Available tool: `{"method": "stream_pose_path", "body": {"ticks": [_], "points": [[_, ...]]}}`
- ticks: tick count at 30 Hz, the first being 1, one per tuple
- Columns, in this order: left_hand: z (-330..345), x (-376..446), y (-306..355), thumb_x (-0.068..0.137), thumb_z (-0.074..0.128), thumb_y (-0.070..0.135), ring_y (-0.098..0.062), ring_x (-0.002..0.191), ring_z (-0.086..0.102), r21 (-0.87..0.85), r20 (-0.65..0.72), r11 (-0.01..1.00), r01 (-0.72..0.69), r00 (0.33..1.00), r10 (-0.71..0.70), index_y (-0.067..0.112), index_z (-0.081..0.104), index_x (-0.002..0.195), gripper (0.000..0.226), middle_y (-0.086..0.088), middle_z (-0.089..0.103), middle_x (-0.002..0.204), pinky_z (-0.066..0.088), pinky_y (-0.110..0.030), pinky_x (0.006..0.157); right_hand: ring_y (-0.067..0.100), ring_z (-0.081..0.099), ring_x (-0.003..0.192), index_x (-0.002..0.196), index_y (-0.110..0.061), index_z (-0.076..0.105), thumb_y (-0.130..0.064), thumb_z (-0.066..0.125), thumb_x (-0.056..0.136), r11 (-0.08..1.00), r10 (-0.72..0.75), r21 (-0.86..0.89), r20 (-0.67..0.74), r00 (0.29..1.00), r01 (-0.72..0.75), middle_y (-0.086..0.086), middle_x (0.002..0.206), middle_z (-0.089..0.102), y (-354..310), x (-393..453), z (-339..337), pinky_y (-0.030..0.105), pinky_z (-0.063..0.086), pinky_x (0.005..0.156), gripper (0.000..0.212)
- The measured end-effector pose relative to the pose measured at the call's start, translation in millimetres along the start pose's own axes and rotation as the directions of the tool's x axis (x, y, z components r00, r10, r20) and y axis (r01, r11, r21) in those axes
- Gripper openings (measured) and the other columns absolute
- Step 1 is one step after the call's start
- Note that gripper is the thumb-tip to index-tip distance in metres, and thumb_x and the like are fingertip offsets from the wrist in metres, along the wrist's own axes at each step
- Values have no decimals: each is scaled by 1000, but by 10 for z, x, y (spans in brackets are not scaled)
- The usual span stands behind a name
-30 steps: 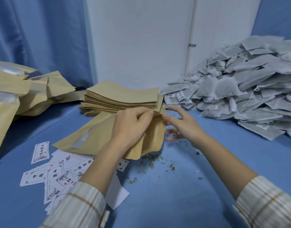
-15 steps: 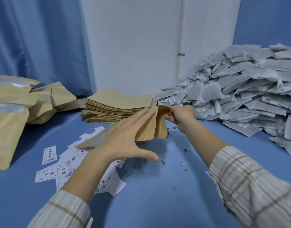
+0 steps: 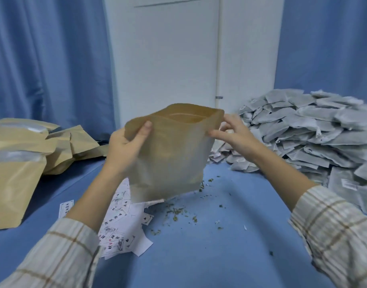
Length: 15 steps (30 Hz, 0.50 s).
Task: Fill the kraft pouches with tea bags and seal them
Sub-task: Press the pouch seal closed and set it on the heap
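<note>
Several filled kraft pouches [image 3: 16,163] lay at the far left of the blue table [image 3: 220,256], and beside them your left hand [image 3: 124,148] pinched the left top corner of 1 kraft pouch [image 3: 170,154], thumb on its front, holding it upright above the printed labels [image 3: 120,223] with its mouth open. Your right hand [image 3: 234,136] gripped the pouch's right edge, thumb on the front and fingers behind, while the heap of tea bags [image 3: 313,138] sat at the right.
</note>
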<state>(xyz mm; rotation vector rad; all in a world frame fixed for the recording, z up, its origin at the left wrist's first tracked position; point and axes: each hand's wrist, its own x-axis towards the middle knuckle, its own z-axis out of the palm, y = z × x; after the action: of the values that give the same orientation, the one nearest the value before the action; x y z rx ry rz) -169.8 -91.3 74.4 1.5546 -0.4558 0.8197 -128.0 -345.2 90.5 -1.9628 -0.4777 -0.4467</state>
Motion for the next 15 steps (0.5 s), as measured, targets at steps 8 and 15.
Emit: {"method": "stream_pose_path", "body": {"ticks": [8, 15], "points": [[249, 178, 111, 89, 62, 33, -8, 82, 70, -210, 44, 946, 248, 969, -244, 18, 69, 91, 17, 7, 74, 85, 54, -19, 67, 5, 68, 78, 80, -22, 75, -40, 68, 72, 935, -55, 351, 0, 998, 52, -7, 84, 74, -293, -87, -330, 17, 54, 67, 21], [489, 238, 141, 83, 71, 23, -9, 65, 68, -309, 4, 882, 357, 928, -374, 12, 68, 81, 12, 5, 72, 71, 54, -19, 57, 11, 67, 81, 81, -15, 74, -23, 71, 81, 917, 107, 400, -204, 973, -17, -1, 85, 73, -187, -149, -460, 31, 54, 82, 9]]}}
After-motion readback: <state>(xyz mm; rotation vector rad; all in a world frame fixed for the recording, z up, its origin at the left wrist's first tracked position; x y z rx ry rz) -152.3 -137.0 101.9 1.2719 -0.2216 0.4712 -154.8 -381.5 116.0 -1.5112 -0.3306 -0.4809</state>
